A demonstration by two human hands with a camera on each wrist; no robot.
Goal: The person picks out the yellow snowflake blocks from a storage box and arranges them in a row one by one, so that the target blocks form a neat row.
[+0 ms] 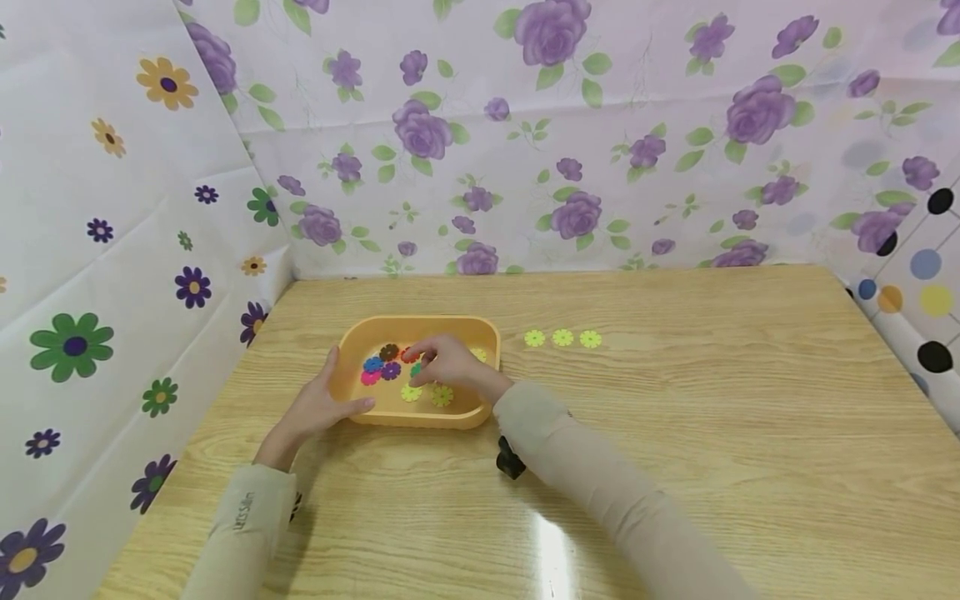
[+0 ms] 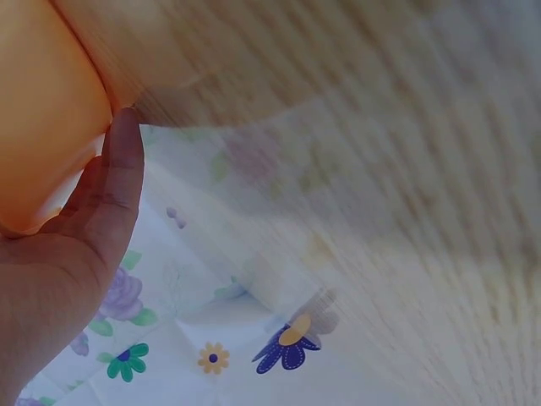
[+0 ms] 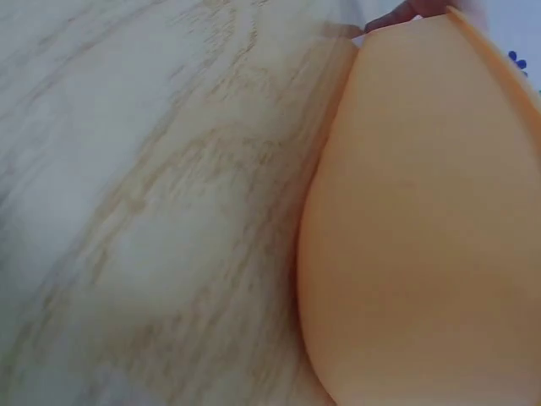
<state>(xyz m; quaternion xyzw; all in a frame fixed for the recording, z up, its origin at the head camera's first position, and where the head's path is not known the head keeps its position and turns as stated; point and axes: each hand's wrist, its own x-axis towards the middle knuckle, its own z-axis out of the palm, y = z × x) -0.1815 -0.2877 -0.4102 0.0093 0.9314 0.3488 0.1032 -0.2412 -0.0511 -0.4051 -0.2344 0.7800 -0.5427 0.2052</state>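
Note:
A shallow orange-yellow plastic tray (image 1: 420, 419) sits on the table with several flower-shaped plastic discs in it. My left hand (image 1: 318, 407) holds its left end, thumb over the front rim and fingers along the outer wall; the left wrist view shows those fingers (image 2: 125, 161) against the wall. Over the tray reaches my right hand (image 1: 450, 365), index finger and thumb apart. A green disc (image 1: 416, 368) shows between them, and a red disc (image 1: 408, 355) lies by the index finger. Blue (image 1: 373, 364), brown (image 1: 389, 352), purple (image 1: 391, 371), pink (image 1: 371, 377) and yellow discs (image 1: 411, 392) lie around.
Three yellow discs (image 1: 562, 337) lie in a row on the wooden table (image 1: 712, 400), right of the tray. A black object (image 1: 510, 458) shows beneath the right sleeve. Flower-patterned sheets (image 1: 480, 150) stand behind and to the left of the table.

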